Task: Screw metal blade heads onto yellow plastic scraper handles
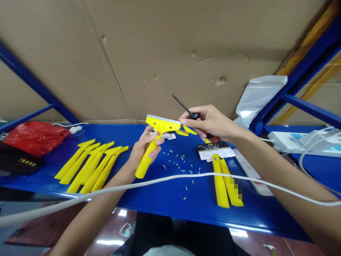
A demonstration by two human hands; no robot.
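A yellow scraper [146, 160] is held up over the blue table, its wide head with a pale metal strip along the top edge. My left hand [141, 148] is closed around its handle just below the head. In my right hand [209, 119] is a screwdriver [183, 105], its dark shaft pointing up and left, away from the scraper. The thumb and fingertips of that hand touch the right end of the scraper head. Below the hands, several small screws [186, 187] and nuts [178, 165] lie scattered on the table.
Several yellow scrapers [86, 169] lie in a row at left, near a red plastic bag [36, 138]. Two yellow handles [221, 185] and a black-and-white packet [216, 152] are at right. A white cable [149, 182] crosses the view in front. Cardboard [170, 64] stands behind.
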